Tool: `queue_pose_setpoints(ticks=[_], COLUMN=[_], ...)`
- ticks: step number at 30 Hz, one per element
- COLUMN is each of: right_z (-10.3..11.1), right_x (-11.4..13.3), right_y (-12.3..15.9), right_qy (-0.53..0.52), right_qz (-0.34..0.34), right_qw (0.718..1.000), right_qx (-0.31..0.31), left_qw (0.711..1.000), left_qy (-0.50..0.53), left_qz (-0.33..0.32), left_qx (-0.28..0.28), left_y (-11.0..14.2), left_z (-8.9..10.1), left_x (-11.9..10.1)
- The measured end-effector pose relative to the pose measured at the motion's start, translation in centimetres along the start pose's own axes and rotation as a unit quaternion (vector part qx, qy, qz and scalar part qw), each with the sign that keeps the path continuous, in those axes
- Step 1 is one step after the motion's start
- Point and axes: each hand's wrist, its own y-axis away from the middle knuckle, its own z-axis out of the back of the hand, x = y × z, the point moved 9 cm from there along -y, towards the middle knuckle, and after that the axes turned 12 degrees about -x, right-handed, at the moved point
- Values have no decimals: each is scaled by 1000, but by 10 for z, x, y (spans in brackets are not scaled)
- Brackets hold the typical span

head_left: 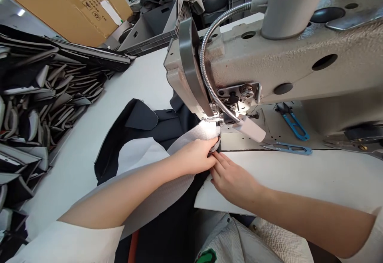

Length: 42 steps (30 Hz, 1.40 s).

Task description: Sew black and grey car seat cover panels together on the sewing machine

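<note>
In the head view a sewing machine [239, 67] stands over the white table. Under its lit needle area runs the edge of a light grey mesh fabric [176, 185], lying on black fabric [163, 125]. My left hand [194, 155] is closed on the fabric edge just in front of the presser foot, thumb and fingers pinching it. Close beside it, my right hand [233, 177] has its fingers held together at the same edge, the fingertips touching the fabric near my left hand. What lies under those fingertips is partly hidden.
Two blue thread snips [295, 125] lie on the machine bed at the right. Stacked black and grey fabric pieces [60, 99] line the left side. Behind are a grey crate [155, 27] and a cardboard box [74, 3]. A flexible metal lamp [206, 55] curves down beside the needle.
</note>
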Motion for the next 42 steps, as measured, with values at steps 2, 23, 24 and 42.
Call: queue_pose_setpoints(ticks=[2, 23, 24, 42], right_z=[-2, 11, 10, 2], right_x=[-8, -24, -24, -29], right_y=[-2, -7, -7, -3], right_qy=[13, 40, 40, 44], right_qz=[14, -8, -8, -22], right_qw=[1000, 998, 998, 998], right_qx=[10, -57, -55, -45], left_qw=[1000, 981, 979, 980], left_qy=[4, -191, -201, -191], left_qz=[-10, 2, 2, 18], left_qx=[-10, -23, -29, -48], left_y=[-9, -13, -13, -15], left_z=[4, 7, 6, 5], left_x=[-2, -5, -7, -1])
